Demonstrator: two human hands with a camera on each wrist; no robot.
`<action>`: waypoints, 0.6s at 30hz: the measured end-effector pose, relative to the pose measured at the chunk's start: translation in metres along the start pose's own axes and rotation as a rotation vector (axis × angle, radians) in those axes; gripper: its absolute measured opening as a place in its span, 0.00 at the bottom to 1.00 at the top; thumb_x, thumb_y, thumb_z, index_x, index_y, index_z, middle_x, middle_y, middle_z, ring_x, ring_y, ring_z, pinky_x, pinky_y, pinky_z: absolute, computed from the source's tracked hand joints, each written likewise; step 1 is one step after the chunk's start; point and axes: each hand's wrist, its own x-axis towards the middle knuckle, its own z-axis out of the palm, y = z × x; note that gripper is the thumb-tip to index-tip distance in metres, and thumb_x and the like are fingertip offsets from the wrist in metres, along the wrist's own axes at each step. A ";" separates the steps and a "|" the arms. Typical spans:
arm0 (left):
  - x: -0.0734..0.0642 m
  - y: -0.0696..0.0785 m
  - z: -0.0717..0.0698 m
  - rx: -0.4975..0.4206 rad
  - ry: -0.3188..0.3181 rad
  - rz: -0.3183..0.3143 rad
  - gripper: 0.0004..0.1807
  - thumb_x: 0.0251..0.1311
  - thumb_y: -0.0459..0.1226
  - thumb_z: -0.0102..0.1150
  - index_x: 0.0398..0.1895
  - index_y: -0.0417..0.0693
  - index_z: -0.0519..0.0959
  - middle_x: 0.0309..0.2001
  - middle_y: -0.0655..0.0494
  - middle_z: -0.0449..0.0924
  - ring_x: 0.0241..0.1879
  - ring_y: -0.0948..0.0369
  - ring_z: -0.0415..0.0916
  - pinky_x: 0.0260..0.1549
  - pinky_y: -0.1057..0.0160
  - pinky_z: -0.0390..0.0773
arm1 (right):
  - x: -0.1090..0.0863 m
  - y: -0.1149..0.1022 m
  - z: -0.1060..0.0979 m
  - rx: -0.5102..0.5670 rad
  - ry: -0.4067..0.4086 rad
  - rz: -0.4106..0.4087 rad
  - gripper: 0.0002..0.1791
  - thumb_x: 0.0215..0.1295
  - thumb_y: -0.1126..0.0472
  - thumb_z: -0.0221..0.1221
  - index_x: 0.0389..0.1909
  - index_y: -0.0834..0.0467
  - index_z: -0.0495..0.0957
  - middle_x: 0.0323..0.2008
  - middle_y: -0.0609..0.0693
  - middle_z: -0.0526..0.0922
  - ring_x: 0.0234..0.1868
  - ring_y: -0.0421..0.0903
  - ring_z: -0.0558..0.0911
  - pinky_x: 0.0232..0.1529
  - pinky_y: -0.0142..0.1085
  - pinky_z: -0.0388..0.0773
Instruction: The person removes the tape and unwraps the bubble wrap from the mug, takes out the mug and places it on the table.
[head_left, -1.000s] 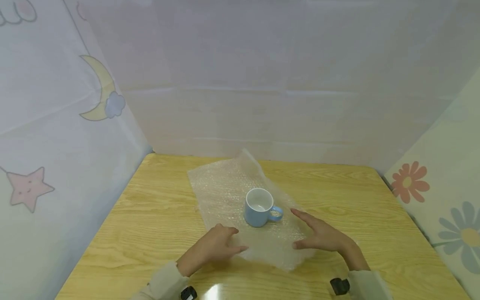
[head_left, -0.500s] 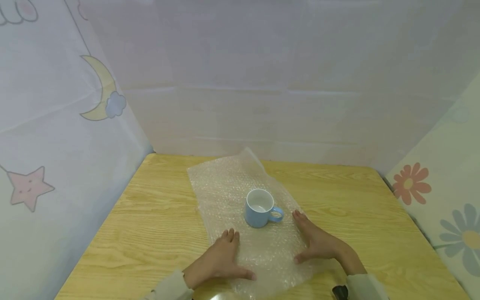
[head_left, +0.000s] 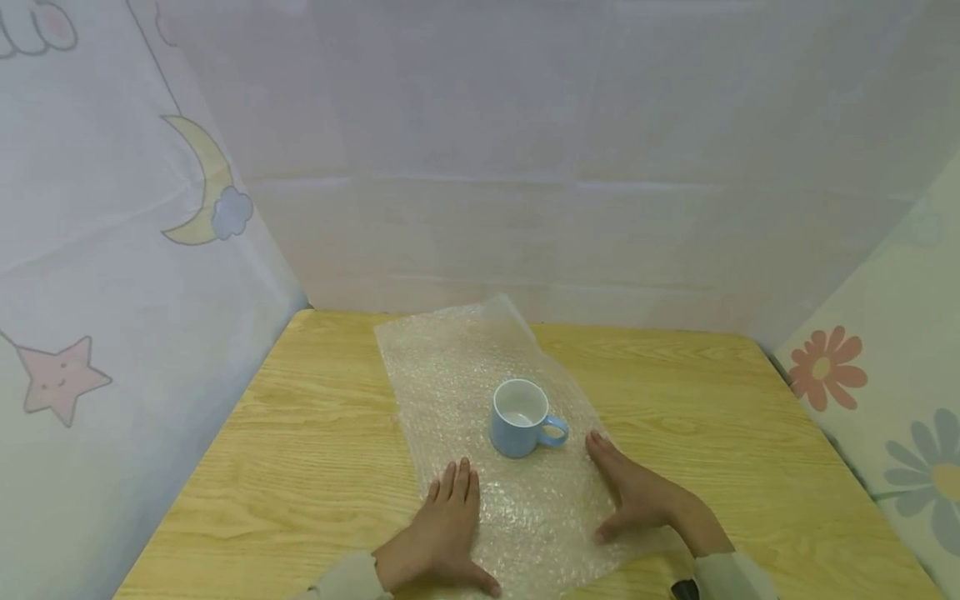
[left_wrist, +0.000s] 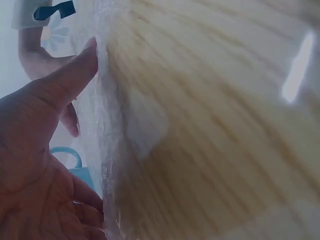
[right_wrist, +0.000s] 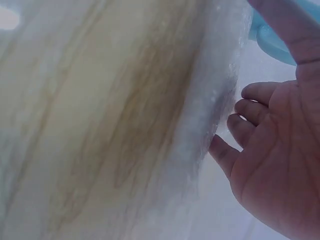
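A light blue mug [head_left: 514, 433] with a white inside stands upright on a sheet of bubble wrap [head_left: 435, 358], its handle toward the right. My left hand [head_left: 442, 529] lies with straight fingers on the wrap's near left part, thumb stretched to the right. On the other side, my right hand [head_left: 637, 492] rests at the wrap's right edge, fingertips close to the mug's handle. In the left wrist view the thumb and fingertips touch the bubble wrap [left_wrist: 107, 125]. The right wrist view has the fingertips at the wrap's edge, the mug [right_wrist: 275, 42] behind them.
The bubble wrap lies on a wooden table [head_left: 300, 433]. A pale cloth backdrop [head_left: 480, 233] with printed shapes closes off the back and both sides. A black wrist device [head_left: 684, 589] shows by the right sleeve.
Both hands have come down onto the bubble wrap, the left fingers straightening. The wrap's near part now lies flatter and reaches closer to the front. The mug stays where it was.
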 end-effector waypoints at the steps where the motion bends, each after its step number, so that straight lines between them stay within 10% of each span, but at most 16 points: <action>1: 0.000 -0.001 0.001 0.000 0.001 0.001 0.76 0.29 0.76 0.63 0.72 0.27 0.51 0.72 0.28 0.44 0.71 0.36 0.43 0.64 0.40 0.58 | 0.000 -0.001 0.000 -0.010 -0.002 0.003 0.74 0.35 0.39 0.75 0.73 0.72 0.43 0.73 0.70 0.40 0.72 0.68 0.43 0.66 0.62 0.45; 18: -0.004 -0.033 -0.014 0.045 -0.021 0.060 0.76 0.24 0.72 0.69 0.73 0.31 0.54 0.73 0.35 0.46 0.72 0.41 0.46 0.66 0.46 0.58 | -0.011 -0.017 0.007 -0.045 -0.050 0.040 0.71 0.37 0.39 0.75 0.72 0.72 0.46 0.72 0.71 0.42 0.71 0.68 0.47 0.65 0.63 0.49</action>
